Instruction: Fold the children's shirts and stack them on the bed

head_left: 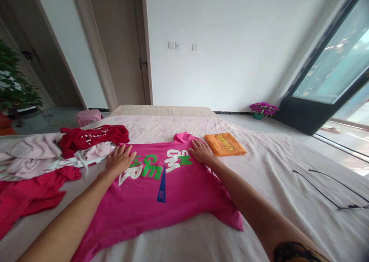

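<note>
A bright pink T-shirt [161,193] with green and white letters lies spread flat on the bed [273,169]. My left hand [119,159] rests palm down on the shirt's left side, fingers stretched out. My right hand [201,150] presses flat on the shirt's upper right part near the shoulder, fingers spread. Neither hand holds anything.
A folded orange garment [225,144] lies just right of my right hand. A heap of red, pink and white clothes [57,154] sits at the left. A thin black cable [325,193] lies at the right. A pink stool [88,117], a plant [14,85], flowers [263,109] stand beyond.
</note>
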Demonstrator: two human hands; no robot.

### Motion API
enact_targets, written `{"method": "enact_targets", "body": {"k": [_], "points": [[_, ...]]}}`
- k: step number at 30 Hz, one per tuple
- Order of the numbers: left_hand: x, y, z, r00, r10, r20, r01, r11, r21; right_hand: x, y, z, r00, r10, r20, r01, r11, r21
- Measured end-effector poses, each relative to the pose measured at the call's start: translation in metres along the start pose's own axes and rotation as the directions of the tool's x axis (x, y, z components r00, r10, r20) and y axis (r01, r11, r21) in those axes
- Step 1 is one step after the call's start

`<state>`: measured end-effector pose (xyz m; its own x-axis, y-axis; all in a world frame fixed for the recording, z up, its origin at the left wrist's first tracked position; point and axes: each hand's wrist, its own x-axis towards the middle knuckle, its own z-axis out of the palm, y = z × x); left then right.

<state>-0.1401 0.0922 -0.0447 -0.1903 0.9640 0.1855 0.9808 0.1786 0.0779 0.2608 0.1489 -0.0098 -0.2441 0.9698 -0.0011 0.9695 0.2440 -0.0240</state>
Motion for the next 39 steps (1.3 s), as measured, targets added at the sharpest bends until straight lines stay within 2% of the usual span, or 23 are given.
{"method": "enact_targets", "body": {"k": [5, 9, 14, 19, 23, 27, 29, 31, 33, 36, 39], "points": [[0.0, -0.004, -0.001, 0.997, 0.02, -0.079, -0.019, 1.0, 0.005, 0.007, 0.006, -0.007, 0.983, 0.153, -0.105, -0.15, 0.988, 0.037], [0.01, 0.0, -0.013, 0.997, -0.011, -0.08, 0.01, 1.0, -0.011, 0.023, 0.01, -0.015, 0.965, 0.243, -0.099, -0.241, 0.97, 0.03], [0.028, 0.004, -0.031, 0.988, -0.141, -0.057, 0.142, 0.99, 0.003, 0.043, 0.009, -0.016, 0.959, 0.258, -0.114, -0.26, 0.966, 0.005], [0.038, 0.0, -0.034, 0.984, -0.18, -0.013, 0.18, 0.983, -0.031, 0.051, 0.012, -0.018, 0.968, 0.238, -0.082, -0.238, 0.971, 0.01], [0.052, -0.003, -0.043, 0.949, -0.29, -0.121, 0.272, 0.951, -0.147, 0.064, 0.02, -0.034, 0.965, 0.228, -0.13, -0.227, 0.974, 0.015], [0.06, 0.005, -0.053, 0.937, -0.304, -0.174, 0.27, 0.943, -0.194, 0.073, 0.018, -0.046, 0.95, 0.253, -0.182, -0.243, 0.967, 0.076], [0.056, 0.014, -0.053, 0.945, -0.263, -0.195, 0.229, 0.956, -0.183, 0.067, 0.012, -0.046, 0.951, 0.244, -0.19, -0.229, 0.968, 0.099], [0.044, 0.025, -0.048, 0.964, -0.125, -0.234, 0.091, 0.985, -0.15, 0.051, 0.002, -0.043, 0.964, 0.184, -0.19, -0.166, 0.98, 0.107], [0.028, 0.034, -0.039, 0.967, 0.05, -0.249, -0.079, 0.991, -0.11, 0.028, -0.009, -0.038, 0.98, 0.065, -0.188, -0.048, 0.994, 0.094], [0.001, 0.038, -0.022, 0.96, 0.228, -0.164, -0.242, 0.968, -0.067, -0.013, -0.02, -0.027, 0.967, -0.205, -0.15, 0.215, 0.975, 0.051], [-0.02, 0.027, -0.008, 0.956, 0.286, -0.071, -0.288, 0.958, -0.016, -0.045, -0.017, -0.019, 0.927, -0.373, -0.042, 0.375, 0.926, 0.036]]}}
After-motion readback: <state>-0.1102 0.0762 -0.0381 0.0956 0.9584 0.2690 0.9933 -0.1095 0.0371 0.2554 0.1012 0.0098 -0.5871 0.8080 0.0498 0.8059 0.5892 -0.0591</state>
